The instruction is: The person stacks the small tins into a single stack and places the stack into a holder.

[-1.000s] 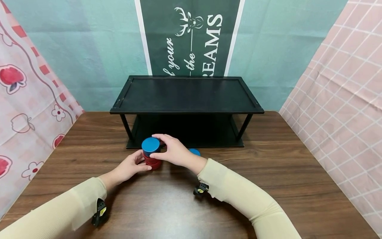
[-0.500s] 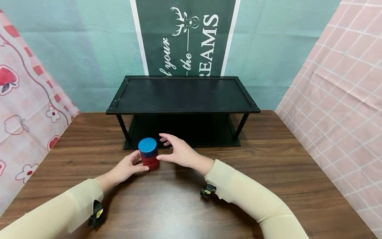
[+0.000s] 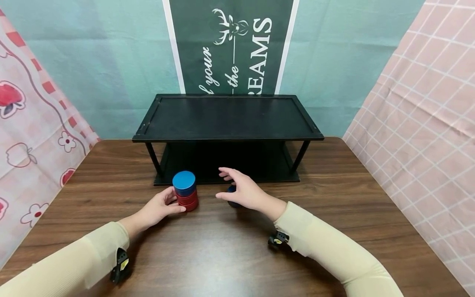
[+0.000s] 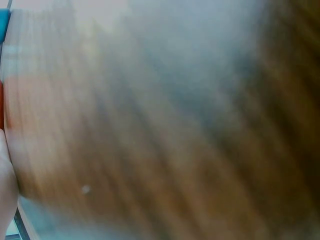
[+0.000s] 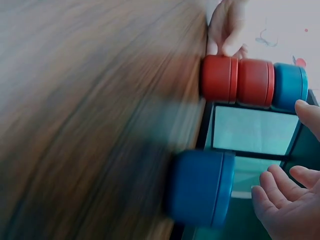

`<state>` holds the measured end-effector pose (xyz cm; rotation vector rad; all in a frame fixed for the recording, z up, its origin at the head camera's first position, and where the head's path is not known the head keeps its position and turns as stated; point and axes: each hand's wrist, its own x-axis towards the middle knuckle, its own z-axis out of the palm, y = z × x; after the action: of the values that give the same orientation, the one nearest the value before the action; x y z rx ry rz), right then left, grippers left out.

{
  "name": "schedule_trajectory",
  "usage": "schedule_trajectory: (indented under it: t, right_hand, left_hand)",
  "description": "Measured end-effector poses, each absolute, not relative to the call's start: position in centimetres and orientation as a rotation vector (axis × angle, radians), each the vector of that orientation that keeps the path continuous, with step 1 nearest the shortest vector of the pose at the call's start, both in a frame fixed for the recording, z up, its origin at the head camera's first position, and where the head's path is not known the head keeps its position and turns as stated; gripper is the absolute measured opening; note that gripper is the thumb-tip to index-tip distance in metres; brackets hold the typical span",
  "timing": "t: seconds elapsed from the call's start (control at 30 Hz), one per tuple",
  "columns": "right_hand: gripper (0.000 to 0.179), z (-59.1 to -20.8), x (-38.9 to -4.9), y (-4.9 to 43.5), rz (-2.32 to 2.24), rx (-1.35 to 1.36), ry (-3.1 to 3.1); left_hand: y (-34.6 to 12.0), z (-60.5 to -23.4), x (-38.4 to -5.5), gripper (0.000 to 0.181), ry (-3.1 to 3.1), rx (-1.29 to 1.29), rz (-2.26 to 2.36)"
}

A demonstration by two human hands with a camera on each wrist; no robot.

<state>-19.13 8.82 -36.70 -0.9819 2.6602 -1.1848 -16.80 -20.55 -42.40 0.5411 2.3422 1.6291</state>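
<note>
Two red round tins [image 3: 187, 201] stand one on the other, with a blue round tin [image 3: 184, 181] topping the stack. My left hand [image 3: 156, 209] holds the lower part of this stack from the left, thumb in front and fingers behind. To the right, a second blue tin [image 5: 197, 187] rests on the table, mostly covered by my right hand [image 3: 248, 192] in the head view. That hand hovers around it with fingers and thumb spread apart, holding nothing. The left wrist view catches mostly blurred table and only slivers of the tins at its left edge.
Just behind the tins stands a black two-level rack [image 3: 226, 119], its lower shelf close to the stack. Brown wooden tabletop [image 3: 208, 255] extends in front and to both sides. Cloths hang at the back and sides.
My right hand has let go of the blue tin on top of the stack and moved right, to the other blue tin. My left hand stays at the stack.
</note>
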Motion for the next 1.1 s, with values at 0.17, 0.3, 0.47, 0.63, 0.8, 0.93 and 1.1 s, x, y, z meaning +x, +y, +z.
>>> schedule_trajectory:
  t: [0.17,0.3,0.47,0.63,0.8,0.93,1.1]
  right_hand:
    - [0.071,-37.0,-19.0,10.3,-1.196,-0.925,2.67]
    - [0.07,-37.4,-19.0,11.3,-1.191,-0.903,2.668]
    - [0.072,-37.9,-18.8,12.1,-1.17,-0.859,2.66]
    - [0.077,-38.7,-18.7,12.7,-1.092,-0.779,2.634]
    - [0.082,-39.2,-18.8,12.9,-1.04,-0.749,2.585]
    - [0.077,-39.2,-19.0,12.9,-1.032,-0.737,2.579]
    - [0.065,-39.3,-19.1,12.9,-1.013,-0.727,2.606]
  left_hand:
    - [-20.7,-42.3,-16.8,0.061,2.322,0.541,1.644]
    - [-20.8,-42.3,-16.8,0.061,2.313,0.532,1.648]
    - [-20.7,-42.4,-16.8,0.061,2.303,0.521,1.654]
    - [-20.6,-42.3,-16.8,0.06,2.302,0.513,1.655]
    - [-20.7,-42.3,-16.7,0.061,2.303,0.506,1.65]
    - [-20.7,-42.3,-16.8,0.062,2.302,0.503,1.65]
    - [-20.6,-42.3,-16.8,0.062,2.297,0.5,1.652]
